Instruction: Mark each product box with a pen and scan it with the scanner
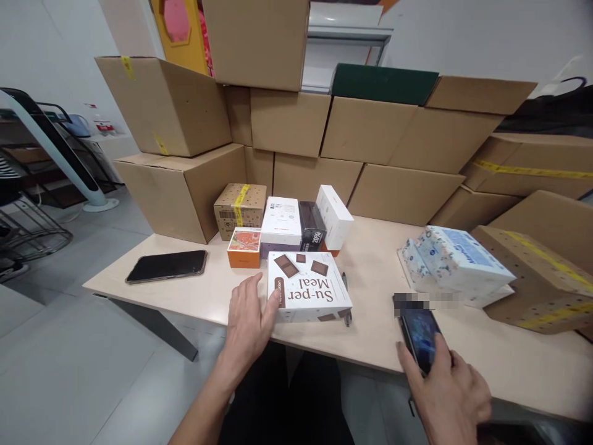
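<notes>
A white box printed "Su-per Meal" (308,287) lies near the table's front edge, its lettering upside down to me. My left hand (248,315) is at the box's left side, fingers stretched out and thumb against its edge. To the right, my right hand (447,383) has its thumb and fingers on either side of a smartphone (419,334) with a lit screen, at the table edge. Part of a dark, thin object (347,318) shows from behind the white box's right side. Another phone (167,266), screen dark, lies at the table's left.
Behind the white box stand a small orange box (244,248), a white-and-purple box (281,219), a black box (311,225), a tall white box (334,213) and a dotted carton (241,207). Tissue packs (456,256) lie at right. Stacked cardboard boxes (296,123) line the back.
</notes>
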The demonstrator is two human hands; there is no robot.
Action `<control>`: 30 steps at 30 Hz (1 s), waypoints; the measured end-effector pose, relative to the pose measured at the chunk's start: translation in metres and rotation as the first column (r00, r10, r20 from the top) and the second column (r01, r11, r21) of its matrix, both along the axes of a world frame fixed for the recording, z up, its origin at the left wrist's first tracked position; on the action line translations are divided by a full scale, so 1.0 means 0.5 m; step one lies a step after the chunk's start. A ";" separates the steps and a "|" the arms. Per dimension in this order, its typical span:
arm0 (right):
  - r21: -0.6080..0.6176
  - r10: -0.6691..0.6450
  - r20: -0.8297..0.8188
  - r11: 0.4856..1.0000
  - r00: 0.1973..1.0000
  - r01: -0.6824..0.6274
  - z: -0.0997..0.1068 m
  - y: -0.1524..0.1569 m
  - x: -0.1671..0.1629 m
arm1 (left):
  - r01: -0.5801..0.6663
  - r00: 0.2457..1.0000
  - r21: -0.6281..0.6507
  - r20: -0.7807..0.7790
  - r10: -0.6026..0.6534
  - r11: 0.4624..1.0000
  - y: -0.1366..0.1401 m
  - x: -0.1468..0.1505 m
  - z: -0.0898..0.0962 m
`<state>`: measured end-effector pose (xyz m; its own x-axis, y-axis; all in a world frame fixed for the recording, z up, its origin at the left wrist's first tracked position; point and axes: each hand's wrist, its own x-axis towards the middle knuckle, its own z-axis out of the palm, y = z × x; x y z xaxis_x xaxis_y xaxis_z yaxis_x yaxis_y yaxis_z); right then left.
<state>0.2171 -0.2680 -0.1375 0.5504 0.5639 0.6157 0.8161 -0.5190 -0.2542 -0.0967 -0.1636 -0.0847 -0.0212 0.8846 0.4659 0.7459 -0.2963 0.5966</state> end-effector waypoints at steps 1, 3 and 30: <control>0.033 0.032 0.012 0.999 0.999 -0.032 0.006 0.003 -0.005 | 0.014 1.000 -0.074 0.007 -0.014 0.997 0.002 -0.004 -0.002; 0.096 0.190 -0.028 0.978 0.981 -0.187 0.024 0.015 -0.025 | 0.059 0.998 -0.181 0.013 -0.058 0.982 0.005 -0.008 -0.004; 0.528 0.562 -0.826 0.791 0.027 -0.308 0.156 -0.032 -0.033 | 0.787 0.480 0.183 0.419 -0.771 0.590 -0.045 0.014 -0.019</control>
